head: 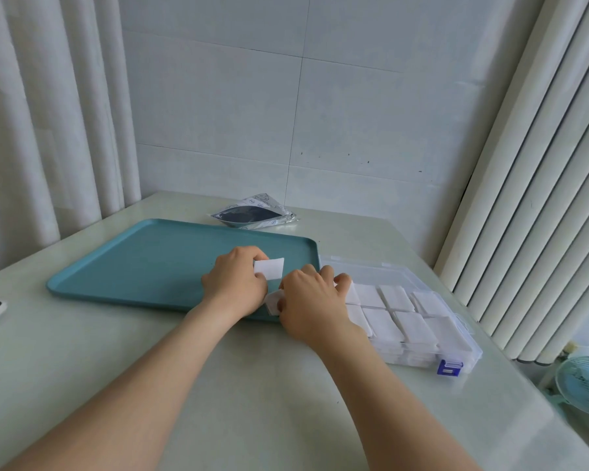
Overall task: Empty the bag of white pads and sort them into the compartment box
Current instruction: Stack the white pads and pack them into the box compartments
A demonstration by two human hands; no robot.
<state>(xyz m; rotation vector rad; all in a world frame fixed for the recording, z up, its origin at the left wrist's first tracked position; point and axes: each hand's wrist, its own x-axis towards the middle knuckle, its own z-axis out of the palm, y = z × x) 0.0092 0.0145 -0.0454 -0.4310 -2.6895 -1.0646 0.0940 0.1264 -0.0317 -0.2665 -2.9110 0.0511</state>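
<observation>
White pads (270,268) look light, soft, floppy; pinch at edges. Left hand (233,287) pinches one over teal tray (143,260); right hand (312,302) closes on another beside compartment box (422,321), mostly filled. Bag (254,215) lies beyond.

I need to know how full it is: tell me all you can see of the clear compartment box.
The compartment box is clear plastic, flat and rectangular, lying open on the table right of the teal tray. Its visible compartments hold stacks of white pads. A blue latch sits on its near edge. Its lid appears to lie back behind it. The right hand covers its left end, so compartments there are hidden.
</observation>
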